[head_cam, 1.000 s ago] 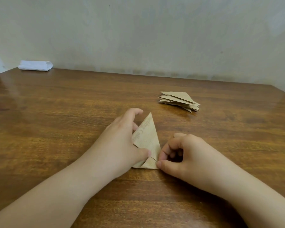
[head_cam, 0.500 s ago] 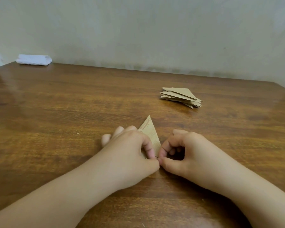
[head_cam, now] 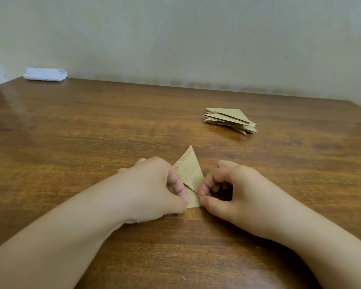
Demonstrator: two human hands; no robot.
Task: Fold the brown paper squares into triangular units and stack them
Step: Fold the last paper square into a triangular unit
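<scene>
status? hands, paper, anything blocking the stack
Left hand pinching the brown paper triangle, right hand pinching its right corner. Triangle flat on table, partly folded. Stack far right, path unobstructed.

a brown paper triangle (head_cam: 191,174) lies on the wooden table (head_cam: 75,132), apex toward 12 o'clock. the left hand (head_cam: 154,188) pinches its 9 o'clock side, the right hand (head_cam: 231,190) its 3 o'clock corner. a stack of folded triangles (head_cam: 230,120) sits at 1 o'clock, a white folded cloth (head_cam: 45,74) at 10 o'clock.
</scene>
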